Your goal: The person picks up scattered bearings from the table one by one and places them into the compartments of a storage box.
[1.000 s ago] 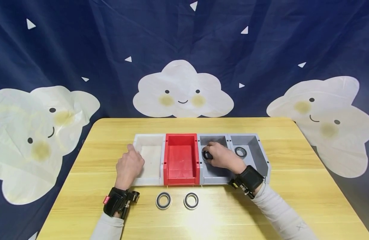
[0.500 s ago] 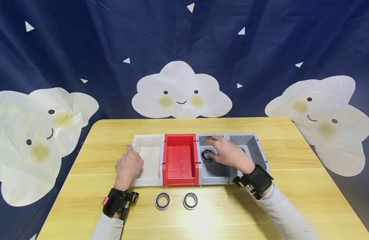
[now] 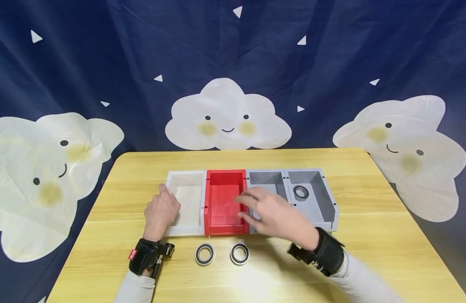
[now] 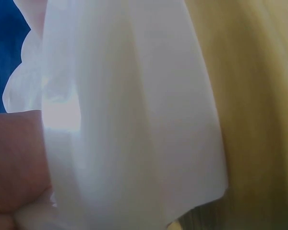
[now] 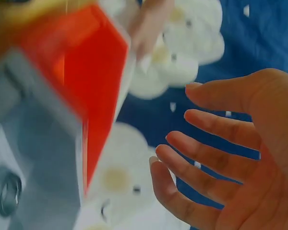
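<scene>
My left hand (image 3: 161, 212) grips the left wall of the white bin (image 3: 185, 230); in the left wrist view the hand (image 4: 19, 163) lies against that white wall (image 4: 105, 115). My right hand (image 3: 272, 210) hangs over the red bin (image 3: 227, 198) and the left grey bin (image 3: 268, 176), holding nothing. Its fingers (image 5: 206, 158) are spread and relaxed in the right wrist view. A bearing (image 5: 8, 191) lies in the left grey bin there, mostly hidden behind my hand in the head view. Another black-sealed ball bearing (image 3: 301, 192) lies in the right grey bin (image 3: 327, 202).
Two more bearings (image 3: 204, 254) (image 3: 239, 253) lie side by side on the wooden table (image 3: 134, 168), in front of the bins. The bins stand joined in one row. A dark blue curtain (image 3: 142, 42) with cloud prints hangs behind the table.
My right hand has let go of the bearing in the left grey bin, lifted away and moved left and nearer, toward the red bin. My left hand keeps its place at the white bin.
</scene>
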### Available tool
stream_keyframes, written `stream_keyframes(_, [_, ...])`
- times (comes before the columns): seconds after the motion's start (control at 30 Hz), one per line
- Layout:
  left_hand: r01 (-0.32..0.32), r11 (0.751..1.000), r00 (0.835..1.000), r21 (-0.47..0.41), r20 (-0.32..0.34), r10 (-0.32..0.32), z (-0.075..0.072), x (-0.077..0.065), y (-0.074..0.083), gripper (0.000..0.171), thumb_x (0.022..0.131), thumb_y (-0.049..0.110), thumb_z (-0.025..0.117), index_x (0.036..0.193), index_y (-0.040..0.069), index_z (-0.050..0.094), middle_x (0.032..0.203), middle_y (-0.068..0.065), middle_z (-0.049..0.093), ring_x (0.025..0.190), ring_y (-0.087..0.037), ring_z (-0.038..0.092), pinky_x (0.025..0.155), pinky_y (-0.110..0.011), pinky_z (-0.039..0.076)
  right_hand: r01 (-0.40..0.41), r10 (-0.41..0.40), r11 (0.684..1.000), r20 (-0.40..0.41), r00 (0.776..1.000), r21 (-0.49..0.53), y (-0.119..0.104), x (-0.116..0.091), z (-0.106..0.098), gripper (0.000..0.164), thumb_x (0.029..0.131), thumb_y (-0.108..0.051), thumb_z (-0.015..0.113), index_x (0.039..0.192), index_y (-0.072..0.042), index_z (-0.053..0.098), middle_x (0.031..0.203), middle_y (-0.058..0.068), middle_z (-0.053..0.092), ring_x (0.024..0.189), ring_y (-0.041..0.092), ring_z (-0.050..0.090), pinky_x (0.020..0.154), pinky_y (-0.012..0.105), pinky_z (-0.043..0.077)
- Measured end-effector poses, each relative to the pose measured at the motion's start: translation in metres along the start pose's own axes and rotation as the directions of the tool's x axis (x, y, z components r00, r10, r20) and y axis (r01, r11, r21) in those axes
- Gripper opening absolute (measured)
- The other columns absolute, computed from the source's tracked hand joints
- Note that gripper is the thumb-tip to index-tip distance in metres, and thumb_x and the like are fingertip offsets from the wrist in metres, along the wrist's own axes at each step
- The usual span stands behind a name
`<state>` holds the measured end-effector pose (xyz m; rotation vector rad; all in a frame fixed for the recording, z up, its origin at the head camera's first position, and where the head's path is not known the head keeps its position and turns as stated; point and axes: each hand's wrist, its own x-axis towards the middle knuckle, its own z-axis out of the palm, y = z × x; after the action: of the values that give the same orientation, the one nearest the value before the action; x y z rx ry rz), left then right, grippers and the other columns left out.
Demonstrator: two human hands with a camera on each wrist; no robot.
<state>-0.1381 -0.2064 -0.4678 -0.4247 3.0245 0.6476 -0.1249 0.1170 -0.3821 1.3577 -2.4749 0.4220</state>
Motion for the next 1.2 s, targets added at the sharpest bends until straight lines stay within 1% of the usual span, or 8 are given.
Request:
stream_keyframes(0.17, [-0.001, 1.0, 1.0, -0.001, 0.006, 0.001, 0.0, -0.001, 0.0, 0.03, 0.104, 0.02, 0.039, 0.118, -0.007, 0.038, 0.076, -0.025, 0.059, 0.061, -0.035, 0.059, 0.047, -0.044, 0.044, 0.1, -0.1, 0.995, 0.08, 0.992, 0.001, -0.03, -0.008, 0.015, 0.029, 0.092, -0.031, 0.075, 0.117, -0.015, 0.072, 0.11, -0.001, 0.071, 0.101, 0.012, 0.067, 0.083, 0.023, 0.057])
stream_keyframes(0.37, [-0.001, 1.0, 1.0, -0.005, 0.001, 0.001, -0.001, -0.001, 0.001, 0.03, 0.104, 0.021, 0.039, 0.118, -0.006, 0.038, 0.076, -0.026, 0.06, 0.06, -0.036, 0.06, 0.047, -0.044, 0.044, 0.152, -0.15, 0.988, 0.206, 0.967, 0.009, -0.049, -0.02, 0.034, 0.032, 0.09, -0.031, 0.076, 0.12, -0.019, 0.071, 0.11, -0.005, 0.068, 0.101, 0.01, 0.063, 0.081, 0.022, 0.056])
stream_keyframes(0.53, [-0.004, 1.0, 1.0, -0.002, 0.001, 0.004, -0.001, -0.001, 0.001, 0.03, 0.104, 0.021, 0.04, 0.117, -0.006, 0.038, 0.075, -0.026, 0.06, 0.061, -0.037, 0.061, 0.047, -0.044, 0.044, 0.153, -0.155, 0.988, 0.273, 0.949, 0.029, -0.051, -0.028, 0.046, 0.036, 0.091, -0.037, 0.075, 0.122, -0.019, 0.069, 0.111, -0.003, 0.066, 0.101, 0.011, 0.062, 0.08, 0.023, 0.055])
stream_keyframes(0.63, [-0.01, 1.0, 1.0, 0.002, -0.004, 0.01, -0.001, -0.002, 0.0, 0.03, 0.104, 0.02, 0.04, 0.116, -0.006, 0.038, 0.075, -0.026, 0.06, 0.061, -0.037, 0.061, 0.047, -0.044, 0.044, 0.146, -0.158, 0.987, 0.3, 0.941, 0.061, -0.051, -0.032, 0.052, 0.038, 0.091, -0.038, 0.076, 0.123, -0.019, 0.069, 0.111, -0.003, 0.066, 0.101, 0.011, 0.06, 0.084, 0.022, 0.054])
stream_keyframes(0.73, [-0.009, 1.0, 1.0, 0.004, -0.007, 0.009, -0.001, -0.003, -0.001, 0.03, 0.104, 0.02, 0.04, 0.117, -0.007, 0.038, 0.076, -0.026, 0.059, 0.061, -0.036, 0.06, 0.047, -0.044, 0.044, 0.145, -0.156, 0.988, 0.318, 0.935, 0.059, -0.051, -0.037, 0.057, 0.039, 0.089, -0.039, 0.078, 0.122, -0.019, 0.07, 0.111, -0.002, 0.066, 0.101, 0.011, 0.059, 0.086, 0.022, 0.053])
stream_keyframes(0.97, [-0.012, 1.0, 1.0, 0.002, -0.006, 0.012, -0.001, -0.002, 0.0, 0.029, 0.103, 0.02, 0.04, 0.115, -0.006, 0.038, 0.077, -0.027, 0.06, 0.062, -0.037, 0.061, 0.048, -0.045, 0.045, 0.118, -0.12, 0.993, 0.348, 0.93, 0.027, -0.05, -0.043, 0.066, 0.033, 0.086, -0.03, 0.081, 0.117, -0.022, 0.072, 0.108, -0.004, 0.066, 0.1, 0.011, 0.06, 0.078, 0.021, 0.052])
stream_keyframes(1.07, [-0.013, 1.0, 1.0, 0.002, -0.007, 0.013, -0.001, -0.002, 0.0, 0.028, 0.103, 0.02, 0.04, 0.115, -0.006, 0.038, 0.077, -0.027, 0.061, 0.063, -0.037, 0.062, 0.048, -0.045, 0.046, 0.115, -0.113, 0.993, 0.366, 0.924, 0.017, -0.049, -0.044, 0.068, 0.031, 0.086, -0.027, 0.081, 0.116, -0.022, 0.072, 0.108, -0.004, 0.066, 0.102, 0.011, 0.06, 0.08, 0.021, 0.053])
stream_keyframes(1.2, [-0.008, 1.0, 1.0, 0.0, -0.004, 0.008, -0.001, -0.002, 0.0, 0.029, 0.103, 0.02, 0.041, 0.115, -0.006, 0.039, 0.078, -0.027, 0.061, 0.063, -0.038, 0.062, 0.048, -0.046, 0.046, 0.106, -0.111, 0.994, 0.38, 0.918, 0.034, -0.047, -0.045, 0.072, 0.031, 0.085, -0.024, 0.082, 0.115, -0.022, 0.073, 0.108, -0.004, 0.067, 0.103, 0.011, 0.06, 0.085, 0.021, 0.053])
